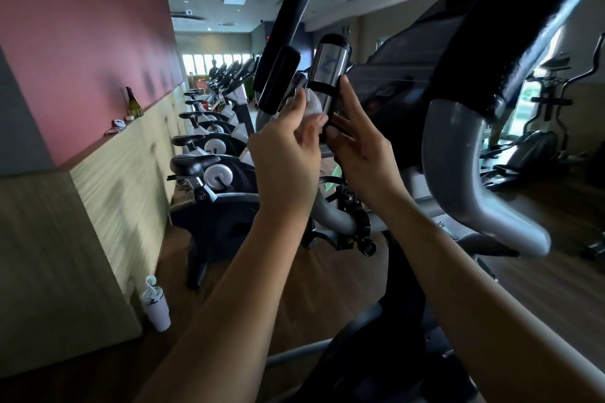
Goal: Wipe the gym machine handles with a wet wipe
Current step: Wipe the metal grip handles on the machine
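**A:** Where is the wipe?

**B:** Middle of the frame. The white crumpled wet wipe (pixel 313 107) is pressed to the left side of the short upright handle (pixel 330 75), the one with the silver metal sleeve and black end cap.

**A:** Which hand has it?

**B:** The left hand (pixel 288 147). Its fingers and thumb are curled round the wet wipe and hold it against the handle.

**A:** And the other?

**B:** The right hand (pixel 357 147) is on the handle's opposite side. The thumb is at the front low down, the fingers run up the right side, and the handle is clamped between them. Both forearms reach up from the bottom edge.

**A:** Anything close by?

**B:** A black padded grip bar (pixel 278 85) is just left of the handle, and a thick grey curved tube (pixel 458 173) is at the right.

**A:** Further out?

**B:** A row of black-and-white exercise bikes (pixel 209 154) runs along the left wall. A green spray bottle (pixel 134 105) stands on the wooden ledge at the upper left, and a white lidded cup (pixel 156 307) is on the floor at the lower left.
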